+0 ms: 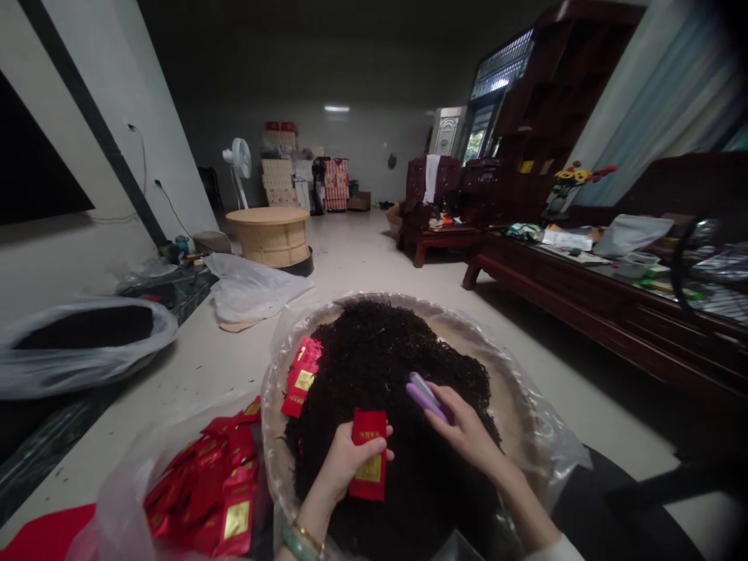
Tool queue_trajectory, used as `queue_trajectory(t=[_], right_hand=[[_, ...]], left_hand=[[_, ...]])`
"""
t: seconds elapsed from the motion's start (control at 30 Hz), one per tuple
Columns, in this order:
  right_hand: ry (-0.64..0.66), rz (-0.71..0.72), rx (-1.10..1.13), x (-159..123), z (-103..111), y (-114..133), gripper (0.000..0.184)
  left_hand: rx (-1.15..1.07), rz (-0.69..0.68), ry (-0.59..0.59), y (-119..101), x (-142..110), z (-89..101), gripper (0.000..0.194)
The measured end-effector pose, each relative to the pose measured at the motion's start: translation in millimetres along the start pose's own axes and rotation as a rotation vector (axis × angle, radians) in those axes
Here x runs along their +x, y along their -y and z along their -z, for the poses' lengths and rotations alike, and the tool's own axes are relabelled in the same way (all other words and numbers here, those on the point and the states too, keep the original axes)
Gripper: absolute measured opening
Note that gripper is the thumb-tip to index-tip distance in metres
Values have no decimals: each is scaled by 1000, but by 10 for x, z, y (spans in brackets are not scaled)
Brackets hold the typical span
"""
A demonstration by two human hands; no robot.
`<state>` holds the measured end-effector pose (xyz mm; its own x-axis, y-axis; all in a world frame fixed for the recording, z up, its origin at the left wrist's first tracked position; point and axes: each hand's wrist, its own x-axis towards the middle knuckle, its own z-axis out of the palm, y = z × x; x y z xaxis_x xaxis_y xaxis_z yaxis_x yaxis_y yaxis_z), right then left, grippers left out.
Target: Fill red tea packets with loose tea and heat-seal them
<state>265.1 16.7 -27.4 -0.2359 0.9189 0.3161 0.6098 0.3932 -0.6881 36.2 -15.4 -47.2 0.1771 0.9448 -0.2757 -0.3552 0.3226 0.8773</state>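
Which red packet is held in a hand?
The red packet upright in the left hand; the other packets lie on the dark tea leaves or in the plastic bag.

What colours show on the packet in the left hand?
Red with a gold label on the packet in the left hand, best seen in the head view.

Left hand (pixel 351 460) holds a red packet (pixel 369 467), right hand (pixel 464 432) a purple tool (pixel 425 397).

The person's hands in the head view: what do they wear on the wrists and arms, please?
The left hand has no glove. A pale green bangle and a thin gold bracelet sit on its wrist. The right hand also has no glove, and a white sleeve cuff shows on that arm.
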Motion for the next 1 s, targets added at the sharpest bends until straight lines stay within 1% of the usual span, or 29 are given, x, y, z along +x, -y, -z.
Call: queue_trajectory(t=[0.07, 0.17, 0.23, 0.3, 0.37, 0.43, 0.53, 0.63, 0.73, 0.83, 0.9, 1.0], right_hand=[[167, 62, 73, 68, 81, 266, 42], [346, 123, 64, 152, 112, 601, 46], [416, 141, 31, 194, 90, 745, 44], [448, 143, 5, 225, 56, 834, 37], [455, 132, -1, 244, 22, 885, 30], [449, 112, -3, 250, -7, 908, 27], [418, 91, -44, 240, -39, 906, 26], [400, 83, -96, 227, -56, 880, 26], [383, 87, -113, 224, -61, 856, 26], [362, 80, -105, 228, -68, 843, 27], [362, 73, -103, 228, -79, 842, 27], [359, 72, -100, 224, -98, 848, 27]], left_hand=[[40, -17, 12, 2, 7, -27, 55], [90, -41, 57, -15, -3, -57, 50], [115, -63, 92, -29, -20, -65, 49], [121, -77, 84, -31, -36, -64, 47], [113, -55, 27, -19, -45, -57, 44], [99, -18, -1, 0, -45, -53, 41], [65, -1, 8, 23, -41, -62, 45], [17, 16, 9, 13, -58, -87, 57], [-28, 19, 55, -27, -103, -108, 67], [-116, 80, 89, -62, -149, -117, 77], [-164, 147, 82, -68, -163, -116, 78], [-204, 226, 80, -54, -159, -109, 72]])
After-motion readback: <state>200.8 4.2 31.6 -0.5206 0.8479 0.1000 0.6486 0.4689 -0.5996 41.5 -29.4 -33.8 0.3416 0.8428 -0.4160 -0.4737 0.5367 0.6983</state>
